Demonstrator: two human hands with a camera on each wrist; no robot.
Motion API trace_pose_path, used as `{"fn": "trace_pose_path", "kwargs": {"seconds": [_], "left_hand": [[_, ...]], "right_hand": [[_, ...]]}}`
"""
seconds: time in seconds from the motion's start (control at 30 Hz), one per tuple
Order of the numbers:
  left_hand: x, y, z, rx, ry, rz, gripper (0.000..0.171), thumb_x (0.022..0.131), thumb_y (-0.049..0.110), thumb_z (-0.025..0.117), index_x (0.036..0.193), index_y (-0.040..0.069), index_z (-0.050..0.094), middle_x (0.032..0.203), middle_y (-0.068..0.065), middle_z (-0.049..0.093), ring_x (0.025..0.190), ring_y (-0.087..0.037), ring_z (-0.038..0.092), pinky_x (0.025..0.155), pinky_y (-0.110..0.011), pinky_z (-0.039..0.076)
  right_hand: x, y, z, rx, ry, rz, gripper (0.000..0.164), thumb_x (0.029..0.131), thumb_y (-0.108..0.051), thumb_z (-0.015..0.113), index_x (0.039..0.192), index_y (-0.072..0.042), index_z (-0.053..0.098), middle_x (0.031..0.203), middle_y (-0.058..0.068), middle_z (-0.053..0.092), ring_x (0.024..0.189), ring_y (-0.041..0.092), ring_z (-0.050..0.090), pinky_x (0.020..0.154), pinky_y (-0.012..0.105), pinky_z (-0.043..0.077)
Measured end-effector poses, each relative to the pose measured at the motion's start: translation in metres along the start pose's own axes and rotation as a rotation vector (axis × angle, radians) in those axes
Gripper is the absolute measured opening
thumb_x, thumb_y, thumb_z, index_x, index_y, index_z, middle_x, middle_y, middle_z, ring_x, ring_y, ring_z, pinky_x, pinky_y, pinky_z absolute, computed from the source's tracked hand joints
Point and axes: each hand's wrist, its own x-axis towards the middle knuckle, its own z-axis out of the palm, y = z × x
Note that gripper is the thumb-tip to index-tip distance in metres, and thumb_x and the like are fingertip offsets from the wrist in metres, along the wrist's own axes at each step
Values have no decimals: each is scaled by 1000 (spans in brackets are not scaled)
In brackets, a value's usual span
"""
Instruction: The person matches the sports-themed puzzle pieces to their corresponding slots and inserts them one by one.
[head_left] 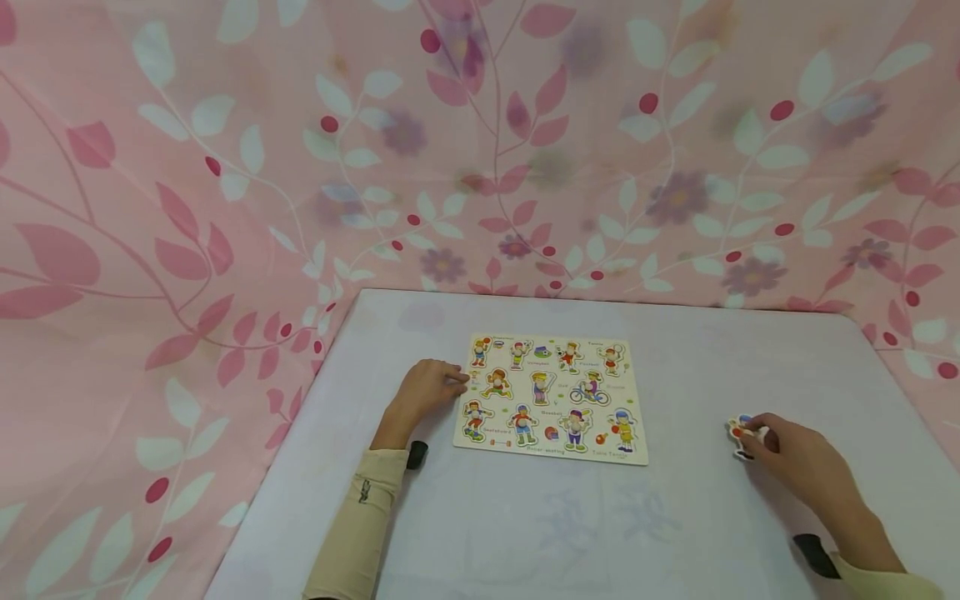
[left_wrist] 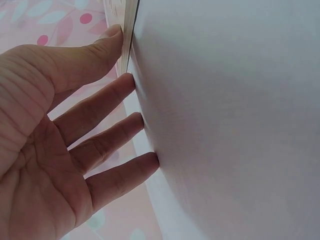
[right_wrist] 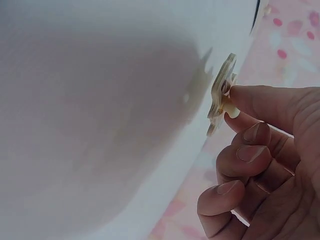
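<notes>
A wooden puzzle board with printed children playing sports lies flat on the table. At its left edge is my left hand; in the left wrist view the thumb touches the board's edge, with the other fingers fairly straight, their tips on the white surface. My right hand is well to the right of the board. Its thumb and index finger pinch a puzzle piece by a small pale knob, the remaining fingers curled. The piece appears tilted just above the table, and its shadow falls beside it.
A white cloth covers the table. Pink leaf-patterned fabric hangs behind the far edge and along the left side. Dark wrist devices are worn on both arms.
</notes>
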Motion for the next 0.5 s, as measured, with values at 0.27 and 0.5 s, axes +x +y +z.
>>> {"fn": "trace_pose_path", "kwargs": {"seconds": [0.27,0.5], "left_hand": [[0,-1,0,-5,8,8,20,84,21,80,104,16,79,119,-4,70,115,-28,62,101,-44,45],[0,-1,0,-9,2,-1,21,85,22,79,104,16,79,120,-4,69,116,-28,61,102,-44,44]], "right_hand": [[7,-29,12,0,-2,-73,31,93,-26,69,113,-2,65,65,-1,41,56,15,37,46,27,25],[15,-57,20,6,-16,-102,28,92,-23,69,113,-5,66,64,-1,41,57,15,39,48,28,26]]}}
